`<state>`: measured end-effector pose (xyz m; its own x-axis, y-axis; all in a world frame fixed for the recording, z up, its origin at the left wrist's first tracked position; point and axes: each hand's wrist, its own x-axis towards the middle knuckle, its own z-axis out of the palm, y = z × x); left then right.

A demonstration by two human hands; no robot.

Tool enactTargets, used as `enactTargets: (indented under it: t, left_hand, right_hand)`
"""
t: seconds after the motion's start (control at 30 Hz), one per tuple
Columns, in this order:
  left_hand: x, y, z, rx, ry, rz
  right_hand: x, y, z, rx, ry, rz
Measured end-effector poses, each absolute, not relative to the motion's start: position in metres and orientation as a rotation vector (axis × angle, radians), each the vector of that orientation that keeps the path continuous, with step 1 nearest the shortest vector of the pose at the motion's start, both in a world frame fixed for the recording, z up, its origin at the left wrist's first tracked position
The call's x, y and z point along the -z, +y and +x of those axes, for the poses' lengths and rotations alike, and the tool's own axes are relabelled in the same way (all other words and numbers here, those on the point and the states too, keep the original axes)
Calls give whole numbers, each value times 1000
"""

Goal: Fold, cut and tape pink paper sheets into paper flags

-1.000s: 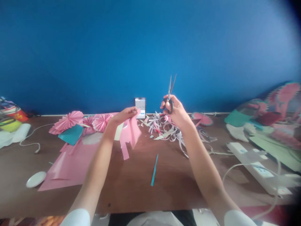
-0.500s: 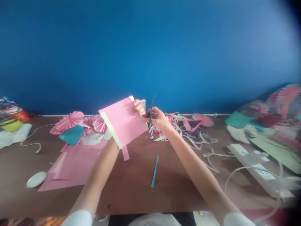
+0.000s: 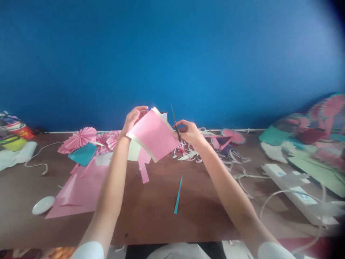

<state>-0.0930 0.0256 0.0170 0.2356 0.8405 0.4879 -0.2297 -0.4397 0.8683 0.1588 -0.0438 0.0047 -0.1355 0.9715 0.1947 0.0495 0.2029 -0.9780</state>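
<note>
A square of pink paper (image 3: 155, 135) with pale strips along two edges is held up, tilted, above the table. My left hand (image 3: 134, 118) is at its upper left side, partly behind it; the visible fingers are stretched out, the rest hidden. A pair of dark scissors (image 3: 174, 118) points upward in my closed right hand (image 3: 190, 133), whose fingertips are close by the paper's right edge; whether they also pinch the paper is unclear. Below the square, a pink strip (image 3: 144, 172) lies near the left forearm. A thin blue strip (image 3: 178, 196) rests on the table between the arms.
Pink folded paper fans (image 3: 82, 138) and a large pink sheet (image 3: 78, 190) lie to the left, beside a white oval object (image 3: 43, 205). Tangled paper strips (image 3: 188, 153) are behind my right hand. A white power strip (image 3: 296, 194) with cables stands at right. Behind rises a blue wall (image 3: 172, 61).
My left hand has moved from the front of the square's upper right corner to its upper left side. The paper has turned and shifted right; the scissors tilt more to the left.
</note>
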Motion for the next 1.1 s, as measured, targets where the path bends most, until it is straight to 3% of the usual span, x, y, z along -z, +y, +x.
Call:
enactTargets:
  t: [0.17, 0.37, 0.67, 1.1]
  left_hand:
    - [-26, 23, -95, -1251, 880, 2041]
    - [-22, 21, -80, -1421, 980, 2212]
    - [-10, 31, -79, -1656, 1019, 2109]
    - [-5, 28, -69, -1630, 941, 2164]
  right_hand:
    - [-12, -50, 163, -1130, -1500, -1114]
    - [-14, -53, 161, -1150, -1563, -1123]
    - [-20, -58, 165, -1152, -1547, -1138]
    - [-22, -57, 170, -1122, -1545, -1132]
